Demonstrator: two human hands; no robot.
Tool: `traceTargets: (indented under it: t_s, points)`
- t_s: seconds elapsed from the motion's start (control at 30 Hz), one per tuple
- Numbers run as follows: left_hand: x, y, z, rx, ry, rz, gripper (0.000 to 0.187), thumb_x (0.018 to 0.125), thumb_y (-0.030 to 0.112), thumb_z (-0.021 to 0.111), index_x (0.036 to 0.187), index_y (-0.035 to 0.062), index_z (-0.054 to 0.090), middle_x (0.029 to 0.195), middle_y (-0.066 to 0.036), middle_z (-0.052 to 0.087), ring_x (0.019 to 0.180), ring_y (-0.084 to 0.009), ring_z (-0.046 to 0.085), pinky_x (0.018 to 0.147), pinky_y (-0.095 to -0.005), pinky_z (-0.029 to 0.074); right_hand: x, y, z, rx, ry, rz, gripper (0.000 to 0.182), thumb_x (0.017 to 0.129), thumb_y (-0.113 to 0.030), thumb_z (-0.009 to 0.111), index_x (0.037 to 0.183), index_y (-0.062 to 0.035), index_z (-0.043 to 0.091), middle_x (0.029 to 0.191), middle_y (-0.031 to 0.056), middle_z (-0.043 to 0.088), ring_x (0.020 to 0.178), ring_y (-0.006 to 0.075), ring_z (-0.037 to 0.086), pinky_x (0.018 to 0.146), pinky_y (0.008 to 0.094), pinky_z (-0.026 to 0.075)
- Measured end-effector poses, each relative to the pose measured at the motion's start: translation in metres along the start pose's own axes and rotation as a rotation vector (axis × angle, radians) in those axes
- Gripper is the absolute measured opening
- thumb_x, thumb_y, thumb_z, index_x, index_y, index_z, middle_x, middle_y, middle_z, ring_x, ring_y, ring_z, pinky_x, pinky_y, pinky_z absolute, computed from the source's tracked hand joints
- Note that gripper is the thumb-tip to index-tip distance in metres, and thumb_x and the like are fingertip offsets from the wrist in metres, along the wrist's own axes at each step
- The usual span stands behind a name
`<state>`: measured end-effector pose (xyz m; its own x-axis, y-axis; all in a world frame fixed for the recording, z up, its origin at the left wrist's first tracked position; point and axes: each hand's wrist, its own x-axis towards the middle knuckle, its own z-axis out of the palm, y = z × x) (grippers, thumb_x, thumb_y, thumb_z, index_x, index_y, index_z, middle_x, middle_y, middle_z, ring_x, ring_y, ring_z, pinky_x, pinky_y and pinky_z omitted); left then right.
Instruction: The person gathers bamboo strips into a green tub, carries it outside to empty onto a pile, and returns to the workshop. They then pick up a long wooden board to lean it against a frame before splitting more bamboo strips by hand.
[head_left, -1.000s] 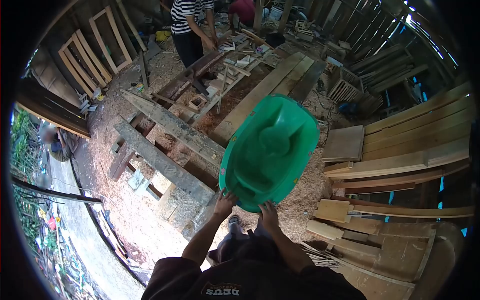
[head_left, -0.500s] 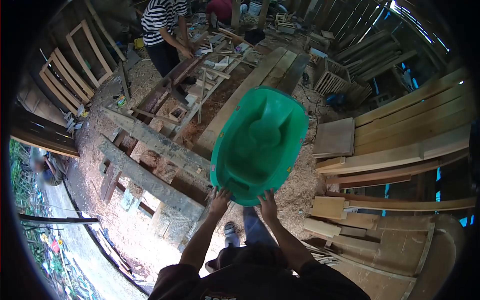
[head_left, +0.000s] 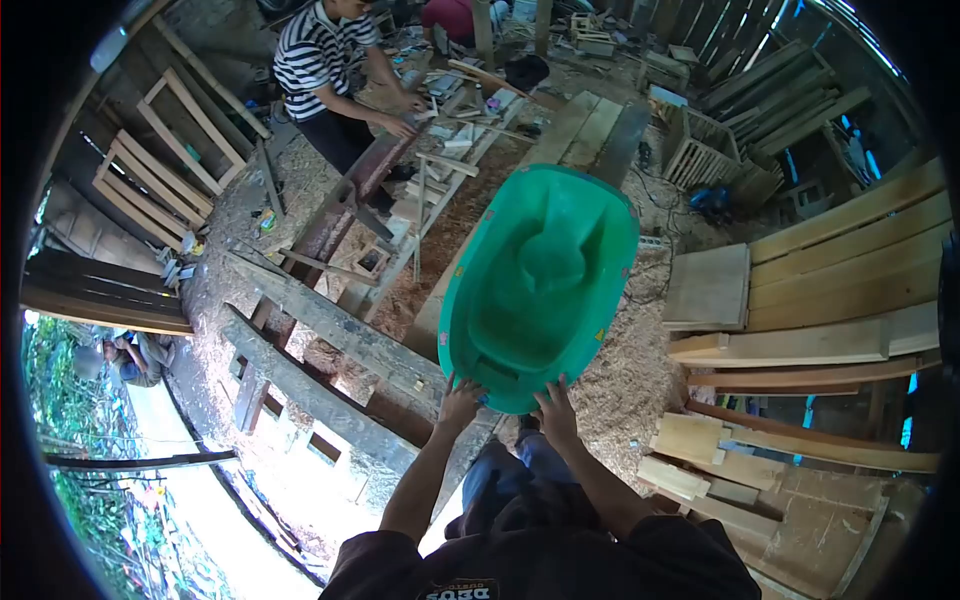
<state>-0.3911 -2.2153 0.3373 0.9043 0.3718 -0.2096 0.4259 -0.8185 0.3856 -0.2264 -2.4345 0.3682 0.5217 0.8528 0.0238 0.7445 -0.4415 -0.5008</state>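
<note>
Over the sawdust floor (head_left: 620, 375) you hold the green plastic tub (head_left: 540, 280) tilted, hollow toward you. Your left hand (head_left: 460, 402) and right hand (head_left: 556, 408) grip its near rim, fingers spread against it. Beyond, a person in a striped shirt (head_left: 315, 50) leans over planks (head_left: 590, 130).

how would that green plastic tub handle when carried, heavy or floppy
Probably light for its size: the left hand and right hand hold the green tub up by one end only. Likely stiff, since its moulded shape shows no sag. Smooth plastic may slip.
</note>
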Motion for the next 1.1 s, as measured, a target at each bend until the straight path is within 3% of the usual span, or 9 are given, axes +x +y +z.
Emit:
traceTargets:
  t_s: [0.23,0.3,0.37,0.57,0.73,0.97,1.1]
  points:
    - [-0.001,-0.009,-0.005,-0.019,0.008,0.002,0.039,0.088,0.025,0.076,0.127,0.0249,0.072,0.138,0.000,0.065,0.143,-0.0233,0.047,0.128,-0.0542,0.020,0.006,0.003,0.026,-0.089,0.044,-0.006,0.044,0.085,-0.016,0.079,0.126,-0.0067,0.066,0.138,0.0208,0.051,0.147,0.0538,0.031,0.116,0.0584,0.042]
    - [-0.008,-0.018,-0.007,-0.059,0.015,-0.022,0.039,0.089,0.023,0.075,0.127,0.0235,0.072,0.138,0.000,0.065,0.145,-0.0248,0.045,0.127,-0.0546,0.022,0.003,-0.005,0.033,0.148,0.072,-0.004,0.041,0.086,-0.015,0.078,0.124,-0.0062,0.067,0.136,0.0208,0.053,0.146,0.0526,0.034,0.116,0.0593,0.041]
    - [-0.015,-0.015,-0.020,0.010,-0.012,-0.013,0.040,0.089,0.021,0.075,0.129,0.0215,0.071,0.142,-0.002,0.062,0.147,-0.0268,0.042,0.125,-0.0553,0.024,0.002,-0.011,0.027,0.156,0.039,0.020,0.038,0.087,-0.015,0.077,0.122,-0.0060,0.068,0.138,0.0211,0.052,0.144,0.0509,0.037,0.115,0.0581,0.040]
    - [-0.034,-0.007,-0.060,-0.269,0.054,0.071,0.049,0.086,0.019,0.079,0.133,0.0136,0.067,0.150,-0.012,0.055,0.147,-0.0331,0.040,0.123,-0.0533,0.030,-0.018,-0.045,-0.003,0.047,0.122,0.078,0.041,0.088,-0.020,0.075,0.127,-0.0081,0.067,0.147,0.0226,0.048,0.145,0.0479,0.038,0.115,0.0576,0.037]
    - [-0.049,0.034,-0.052,-0.437,0.090,0.213,0.045,0.090,0.017,0.075,0.133,0.0096,0.066,0.139,-0.017,0.063,0.133,-0.0384,0.054,0.114,-0.0500,0.040,-0.061,-0.056,-0.029,0.140,0.246,0.203,0.036,0.090,-0.020,0.072,0.125,-0.0126,0.069,0.137,0.0189,0.058,0.129,0.0421,0.053,0.109,0.0531,0.043]
    - [-0.087,0.110,-0.037,-0.595,0.034,0.375,0.033,0.099,0.022,0.067,0.126,0.0028,0.069,0.125,-0.021,0.070,0.117,-0.0404,0.065,0.103,-0.0470,0.049,-0.157,-0.072,-0.054,0.199,0.252,0.533,0.035,0.092,-0.022,0.070,0.125,-0.0100,0.068,0.133,0.0201,0.064,0.126,0.0392,0.059,0.109,0.0497,0.045]
    - [-0.111,0.134,-0.031,-0.646,-0.033,0.403,0.032,0.101,0.022,0.064,0.126,0.0009,0.069,0.121,-0.024,0.072,0.115,-0.0421,0.067,0.099,-0.0457,0.053,-0.221,-0.062,-0.044,0.308,0.256,0.559,0.034,0.093,-0.021,0.072,0.126,-0.0111,0.069,0.127,0.0164,0.068,0.119,0.0365,0.064,0.103,0.0456,0.051]
